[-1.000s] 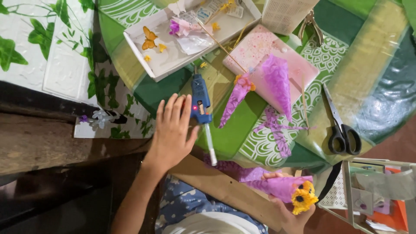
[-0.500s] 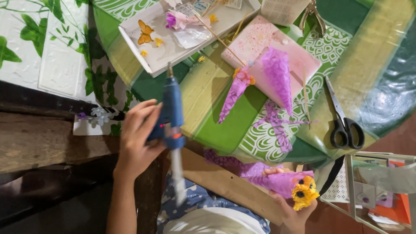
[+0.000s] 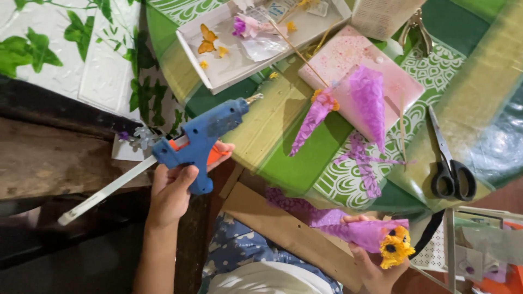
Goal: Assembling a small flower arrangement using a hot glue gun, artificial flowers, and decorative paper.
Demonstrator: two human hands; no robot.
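Flanking hands [image 3: 174,188]: scissors [image 3: 449,163], purple cones [image 3: 368,103], shallow white tray [image 3: 218,71].

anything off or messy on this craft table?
Mostly normal craft clutter. Loose purple paper scraps lie strewn on the green patterned tablecloth beside two purple cones. The left hand holds the blue glue gun with a long white glue stick jutting far out the back. Scissors sit near the table edge.
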